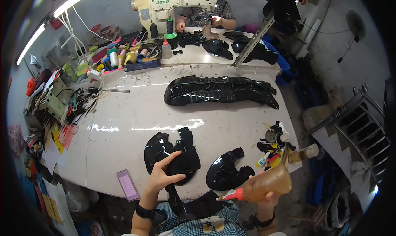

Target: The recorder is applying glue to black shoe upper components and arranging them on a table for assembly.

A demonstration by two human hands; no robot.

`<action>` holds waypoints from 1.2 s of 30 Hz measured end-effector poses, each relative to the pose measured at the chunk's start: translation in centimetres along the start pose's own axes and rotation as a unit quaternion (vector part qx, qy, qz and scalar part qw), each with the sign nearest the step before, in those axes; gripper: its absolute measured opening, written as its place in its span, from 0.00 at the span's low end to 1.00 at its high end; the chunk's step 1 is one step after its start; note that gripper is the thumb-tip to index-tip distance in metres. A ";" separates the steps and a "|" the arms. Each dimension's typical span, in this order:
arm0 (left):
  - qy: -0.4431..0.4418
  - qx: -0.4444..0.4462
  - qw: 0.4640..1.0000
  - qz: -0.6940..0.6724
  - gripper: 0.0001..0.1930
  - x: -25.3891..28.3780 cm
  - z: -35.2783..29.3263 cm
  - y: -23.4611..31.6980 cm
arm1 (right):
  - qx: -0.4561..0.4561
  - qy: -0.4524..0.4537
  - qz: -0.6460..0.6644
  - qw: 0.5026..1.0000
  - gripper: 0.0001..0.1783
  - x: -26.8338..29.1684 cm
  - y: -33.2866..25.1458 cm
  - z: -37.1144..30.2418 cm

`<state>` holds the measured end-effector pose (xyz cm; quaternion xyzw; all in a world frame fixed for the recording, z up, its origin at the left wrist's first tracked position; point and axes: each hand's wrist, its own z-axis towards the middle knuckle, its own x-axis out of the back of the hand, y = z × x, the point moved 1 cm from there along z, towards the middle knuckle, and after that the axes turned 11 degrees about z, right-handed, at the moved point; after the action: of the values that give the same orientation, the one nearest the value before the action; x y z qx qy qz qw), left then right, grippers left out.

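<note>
My left hand [164,173] is on a black glossy curved piece [186,163] near the front of the table, thumb and forefinger spread across its top; the other fingers are mostly hidden. More of these shiny pieces lie beneath and to its left. Another long black piece [198,206] hangs over the table's front edge above my apron. In my right hand [267,199] is a squeeze bottle [268,184] of amber liquid, tilted with its red nozzle pointing left. Just beyond the nozzle, a curved black piece [225,170] lies by itself on the table.
A stack of black glossy pieces [218,91] lies mid-table. Left of my hand is a phone [127,185]. Small tubes and tools [270,153] crowd the right edge. Beyond stand a sewing machine [177,2], a thread tray [142,65] and a co-worker [225,13].
</note>
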<state>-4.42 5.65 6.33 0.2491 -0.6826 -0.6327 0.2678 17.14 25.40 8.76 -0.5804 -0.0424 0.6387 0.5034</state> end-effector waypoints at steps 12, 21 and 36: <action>0.006 0.008 1.000 -0.014 0.33 0.2 0.2 -0.5 | -0.011 0.110 -0.026 0.994 0.44 -0.7 -0.9 -1.1; -0.003 0.030 0.999 -0.028 0.34 -0.7 1.3 -1.6 | -0.038 0.101 -0.042 0.993 0.41 0.9 -1.5 -2.6; -0.052 0.032 0.975 0.212 0.32 -12.0 5.5 -14.7 | 0.225 0.418 -0.034 0.879 0.27 7.8 -7.5 -5.5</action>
<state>0.68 16.67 -9.22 0.0737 -0.7529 -0.5513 0.3519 27.27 31.56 6.32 -0.6632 0.2972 0.3114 0.6123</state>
